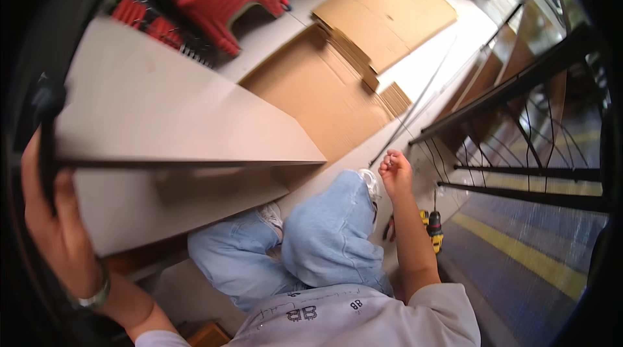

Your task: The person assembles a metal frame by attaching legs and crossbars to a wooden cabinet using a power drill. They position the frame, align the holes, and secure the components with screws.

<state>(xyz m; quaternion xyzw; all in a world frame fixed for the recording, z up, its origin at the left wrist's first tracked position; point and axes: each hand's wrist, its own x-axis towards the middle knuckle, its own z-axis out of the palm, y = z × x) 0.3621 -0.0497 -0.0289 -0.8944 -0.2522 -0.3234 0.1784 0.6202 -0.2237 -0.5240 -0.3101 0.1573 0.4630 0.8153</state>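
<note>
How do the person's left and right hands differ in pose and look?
The left hand grips a dark part beside the pale panel; the right hand is curled, away from it. The left hand has a wristband below it; the right hand shows none. Both are ungloved.

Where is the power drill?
In the head view, the drill is to the right, beside the right forearm and near the black frame.

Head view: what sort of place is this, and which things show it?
Probably a makeshift work area, perhaps in a shop or storeroom: the left hand grips a large pale panel, flattened cardboard lies beyond it, and a yellow-and-black power drill is on the right.
</note>
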